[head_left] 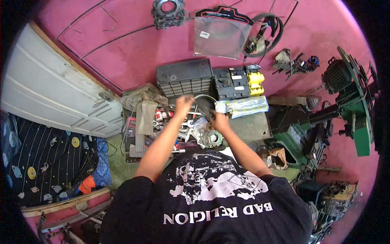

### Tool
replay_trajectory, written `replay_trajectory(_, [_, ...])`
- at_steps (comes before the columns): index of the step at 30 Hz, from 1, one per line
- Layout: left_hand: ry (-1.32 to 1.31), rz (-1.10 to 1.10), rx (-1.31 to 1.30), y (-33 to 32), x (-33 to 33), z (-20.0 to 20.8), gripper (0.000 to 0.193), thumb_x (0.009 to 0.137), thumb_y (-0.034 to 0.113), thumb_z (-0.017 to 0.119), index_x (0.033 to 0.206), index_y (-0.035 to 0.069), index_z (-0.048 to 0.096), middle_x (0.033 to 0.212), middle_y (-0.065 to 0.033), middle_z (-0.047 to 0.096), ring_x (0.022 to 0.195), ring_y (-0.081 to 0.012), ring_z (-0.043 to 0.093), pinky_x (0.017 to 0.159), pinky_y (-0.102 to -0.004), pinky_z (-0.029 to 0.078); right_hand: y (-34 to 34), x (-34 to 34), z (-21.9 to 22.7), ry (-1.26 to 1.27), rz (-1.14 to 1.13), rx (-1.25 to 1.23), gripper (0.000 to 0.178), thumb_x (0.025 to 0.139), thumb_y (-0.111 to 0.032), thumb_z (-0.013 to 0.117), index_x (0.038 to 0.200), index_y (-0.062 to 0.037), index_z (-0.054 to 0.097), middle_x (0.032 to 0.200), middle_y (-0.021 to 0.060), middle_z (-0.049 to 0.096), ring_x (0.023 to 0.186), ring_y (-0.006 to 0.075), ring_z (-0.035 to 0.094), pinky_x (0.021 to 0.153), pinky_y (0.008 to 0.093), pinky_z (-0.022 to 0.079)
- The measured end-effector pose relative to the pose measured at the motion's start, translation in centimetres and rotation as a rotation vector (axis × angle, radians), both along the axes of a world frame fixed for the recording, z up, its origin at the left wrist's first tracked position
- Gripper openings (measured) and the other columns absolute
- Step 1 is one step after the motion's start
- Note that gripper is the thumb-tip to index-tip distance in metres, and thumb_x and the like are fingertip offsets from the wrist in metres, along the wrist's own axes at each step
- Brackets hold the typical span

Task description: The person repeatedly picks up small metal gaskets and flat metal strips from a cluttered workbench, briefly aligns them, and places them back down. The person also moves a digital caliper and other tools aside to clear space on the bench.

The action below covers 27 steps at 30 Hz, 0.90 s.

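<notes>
My left hand [184, 105] is closed around one end of a pale, thin cable or hose [206, 95] above the workbench. The cable arches to the right and bends down toward my right hand [220, 123]. That hand has curled fingers beside a dark area; what they hold is too small and shadowed to make out. Just beyond it lies a long package in clear, blue-tinted wrapping [247, 106]. Between my forearms are several wrenches [187, 124], a clear plastic bag [200, 126] and a round greenish metal part [214, 138].
A black drawer organizer [185, 77] and a black case with yellow parts [237, 83] stand along the pink wall. Brown cloth [142, 97] lies at the bench's left end. A green drill press [359, 105] rises on the right. A white door [61, 81] is at left.
</notes>
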State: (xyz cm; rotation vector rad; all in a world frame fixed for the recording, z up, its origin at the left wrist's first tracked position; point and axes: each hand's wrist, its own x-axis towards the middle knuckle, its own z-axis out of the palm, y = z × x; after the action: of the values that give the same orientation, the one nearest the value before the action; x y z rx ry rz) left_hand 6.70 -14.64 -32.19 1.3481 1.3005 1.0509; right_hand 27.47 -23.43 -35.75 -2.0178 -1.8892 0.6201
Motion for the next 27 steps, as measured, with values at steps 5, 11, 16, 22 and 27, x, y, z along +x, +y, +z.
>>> replay_trajectory(5, [0.540, -0.526, 0.069, -9.9, 2.0, -11.9, 0.050, 0.078, 0.034, 0.074, 0.121, 0.008, 0.066, 0.110, -0.0197, 0.068, 0.102, -0.0376, 0.064, 0.092, -0.0454, 0.049, -7.3, 3.1, -2.8, -0.100, -0.020, -0.135, 0.046, 0.077, -0.032, 0.074, 0.120, -0.0178, 0.064, 0.112, 0.0100, 0.069, 0.111, 0.0319, 0.059, 0.093, 0.0518, 0.045])
replay_trajectory(11, [0.890, -0.615, 0.080, -11.9, 3.3, -7.6, 0.048, 0.077, 0.031, 0.073, 0.119, 0.009, 0.065, 0.121, -0.0212, 0.060, 0.109, -0.0415, 0.059, 0.094, -0.0485, 0.048, -7.6, 5.2, -4.9, -0.156, -0.003, -0.158, 0.042, 0.076, -0.029, 0.075, 0.113, -0.0127, 0.065, 0.105, 0.0112, 0.070, 0.103, 0.0334, 0.062, 0.090, 0.0501, 0.046])
replay_trajectory(16, [0.896, -0.723, 0.038, -12.9, 4.0, -8.6, 0.028, 0.078, 0.026, 0.073, 0.102, 0.012, 0.069, 0.104, -0.0150, 0.068, 0.103, -0.0346, 0.063, 0.090, -0.0480, 0.049, -7.8, 5.1, -5.0, -0.141, 0.007, -0.144, 0.035, 0.078, -0.027, 0.073, 0.108, -0.0126, 0.064, 0.098, 0.0150, 0.070, 0.098, 0.0352, 0.063, 0.088, 0.0493, 0.046])
replay_trajectory(22, [0.764, -0.523, 0.092, -12.9, 3.2, -8.2, 0.039, 0.076, 0.028, 0.077, 0.108, 0.011, 0.063, 0.103, -0.0165, 0.066, 0.096, -0.0374, 0.064, 0.084, -0.0477, 0.051, -7.9, 4.0, -2.8, -0.237, 0.123, 0.137, 0.030, 0.079, -0.024, 0.070, 0.107, -0.0149, 0.062, 0.094, 0.0128, 0.068, 0.095, 0.0324, 0.064, 0.086, 0.0492, 0.043])
replay_trajectory(27, [0.756, -0.504, 0.086, -13.2, 2.6, -7.6, 0.038, 0.075, 0.030, 0.079, 0.106, 0.011, 0.066, 0.104, -0.0176, 0.067, 0.095, -0.0375, 0.065, 0.082, -0.0463, 0.052, -7.3, 3.0, -1.5, -0.285, 0.232, 0.043, 0.030, 0.079, -0.019, 0.067, 0.109, -0.0202, 0.064, 0.098, 0.0088, 0.068, 0.100, 0.0273, 0.063, 0.087, 0.0471, 0.040])
